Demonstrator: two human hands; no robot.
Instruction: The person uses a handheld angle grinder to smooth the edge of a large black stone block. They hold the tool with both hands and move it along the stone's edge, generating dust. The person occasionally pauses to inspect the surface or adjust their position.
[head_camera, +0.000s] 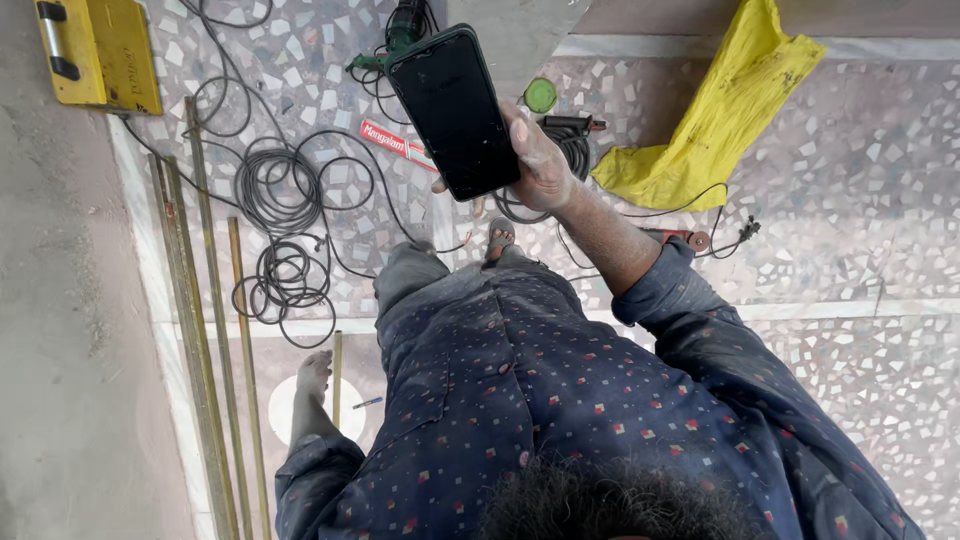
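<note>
I see the right hand (540, 160) hold a black phone (455, 110) up, fingers (452, 184) wrapped tight behind it so the screen faces up. The left hand is out of sight. Cables (285, 190) lie on the floor below.

Dark navy shirt (560, 400), long-sleeved, scattered with small red and pale square dots; buttoned front. Grey-blue trousers (410, 275). Dusty right hand (540, 160). Bare foot in a sandal (500, 235).

- Your floor (860, 180) lies open at three o'clock, past the yellow cloth (715, 120).
- At nine o'clock, coiled cables (285, 190) and long metal strips (200, 330) block you.
</note>
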